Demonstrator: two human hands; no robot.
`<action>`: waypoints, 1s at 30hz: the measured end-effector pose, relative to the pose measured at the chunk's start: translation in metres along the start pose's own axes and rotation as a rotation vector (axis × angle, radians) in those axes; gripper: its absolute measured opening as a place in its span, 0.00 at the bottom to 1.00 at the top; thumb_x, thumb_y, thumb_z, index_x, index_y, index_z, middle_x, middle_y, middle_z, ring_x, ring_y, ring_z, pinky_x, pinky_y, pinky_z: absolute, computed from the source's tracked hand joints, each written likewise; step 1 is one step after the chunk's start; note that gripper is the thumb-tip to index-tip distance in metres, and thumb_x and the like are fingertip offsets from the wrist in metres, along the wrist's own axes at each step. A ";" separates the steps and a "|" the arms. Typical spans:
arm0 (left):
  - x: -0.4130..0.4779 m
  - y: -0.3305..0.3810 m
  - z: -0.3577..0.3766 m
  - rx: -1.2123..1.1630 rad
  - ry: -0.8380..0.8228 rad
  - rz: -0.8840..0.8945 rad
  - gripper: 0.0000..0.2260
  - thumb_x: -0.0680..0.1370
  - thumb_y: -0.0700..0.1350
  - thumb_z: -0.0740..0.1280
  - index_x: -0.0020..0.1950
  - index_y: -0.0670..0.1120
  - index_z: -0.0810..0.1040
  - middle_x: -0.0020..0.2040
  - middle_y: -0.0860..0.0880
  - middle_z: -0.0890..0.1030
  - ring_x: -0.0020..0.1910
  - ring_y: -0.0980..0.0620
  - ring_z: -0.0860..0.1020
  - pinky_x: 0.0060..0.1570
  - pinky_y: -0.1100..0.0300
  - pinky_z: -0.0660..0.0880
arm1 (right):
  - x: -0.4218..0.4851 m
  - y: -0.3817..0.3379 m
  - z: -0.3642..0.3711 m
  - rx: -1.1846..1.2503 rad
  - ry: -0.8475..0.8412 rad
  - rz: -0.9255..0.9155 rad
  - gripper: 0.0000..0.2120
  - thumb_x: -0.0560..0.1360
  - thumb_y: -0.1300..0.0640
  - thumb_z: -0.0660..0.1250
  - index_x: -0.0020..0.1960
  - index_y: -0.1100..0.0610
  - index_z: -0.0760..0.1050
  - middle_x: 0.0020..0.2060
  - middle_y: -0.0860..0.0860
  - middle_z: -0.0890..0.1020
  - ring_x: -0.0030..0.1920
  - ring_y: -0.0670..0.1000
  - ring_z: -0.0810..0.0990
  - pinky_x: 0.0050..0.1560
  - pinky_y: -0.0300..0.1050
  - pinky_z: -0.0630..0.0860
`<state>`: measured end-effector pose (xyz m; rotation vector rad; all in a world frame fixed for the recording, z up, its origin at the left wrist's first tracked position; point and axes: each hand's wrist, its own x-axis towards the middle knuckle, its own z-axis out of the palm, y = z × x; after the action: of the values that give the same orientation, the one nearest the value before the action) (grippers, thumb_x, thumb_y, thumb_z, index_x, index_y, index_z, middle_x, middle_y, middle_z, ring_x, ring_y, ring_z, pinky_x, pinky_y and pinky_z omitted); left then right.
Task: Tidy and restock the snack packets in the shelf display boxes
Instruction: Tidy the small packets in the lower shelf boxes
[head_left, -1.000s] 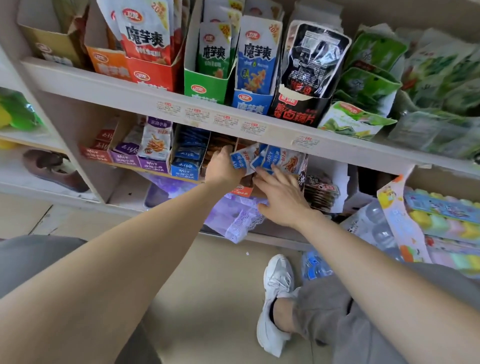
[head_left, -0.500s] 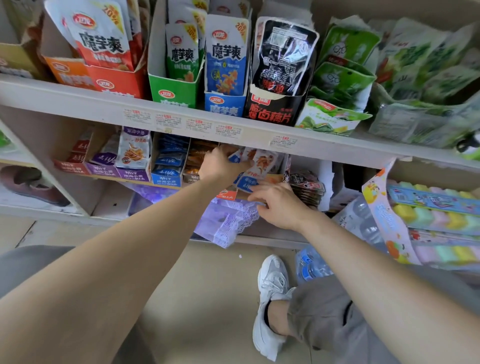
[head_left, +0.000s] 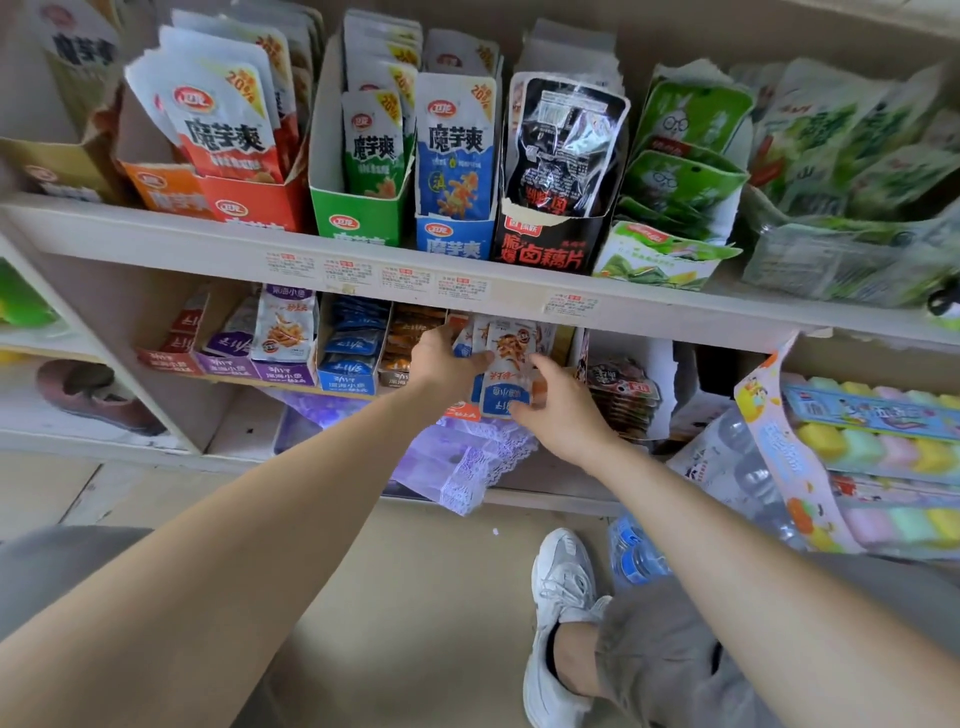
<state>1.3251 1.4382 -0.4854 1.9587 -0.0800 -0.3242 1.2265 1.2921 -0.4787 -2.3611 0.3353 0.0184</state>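
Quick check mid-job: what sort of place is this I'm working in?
Most likely a small grocery or snack shop: snack packets stand in cardboard display boxes on the shelf, printed price labels line its front edge, and wrapped bottled water sits on the floor.

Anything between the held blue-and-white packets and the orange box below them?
Nothing visible: the left hand and right hand hold the blue-and-white snack packets right at the orange cardboard box; the pale upper shelf board hangs close above.
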 end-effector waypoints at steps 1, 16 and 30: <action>-0.003 -0.002 -0.003 -0.033 -0.017 -0.021 0.16 0.77 0.45 0.76 0.62 0.46 0.77 0.53 0.48 0.83 0.47 0.48 0.83 0.47 0.50 0.83 | 0.002 -0.001 0.003 0.096 0.015 0.048 0.33 0.76 0.56 0.73 0.77 0.54 0.63 0.67 0.52 0.76 0.62 0.54 0.78 0.63 0.55 0.77; -0.046 -0.039 -0.032 -0.210 -0.126 -0.241 0.08 0.77 0.39 0.75 0.52 0.47 0.79 0.45 0.50 0.83 0.43 0.49 0.83 0.49 0.51 0.83 | -0.011 -0.025 0.045 0.958 -0.073 0.416 0.16 0.76 0.65 0.71 0.59 0.52 0.73 0.50 0.54 0.86 0.50 0.58 0.86 0.56 0.60 0.81; -0.081 -0.048 -0.052 -0.417 -0.118 -0.392 0.13 0.80 0.50 0.71 0.59 0.43 0.78 0.49 0.44 0.87 0.46 0.46 0.87 0.42 0.52 0.84 | -0.035 -0.034 0.064 1.000 -0.188 0.322 0.22 0.75 0.66 0.72 0.64 0.48 0.76 0.52 0.55 0.86 0.50 0.58 0.86 0.55 0.64 0.81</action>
<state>1.2567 1.5209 -0.4947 1.5304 0.2790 -0.6582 1.2069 1.3679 -0.4982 -1.2930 0.4861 0.1803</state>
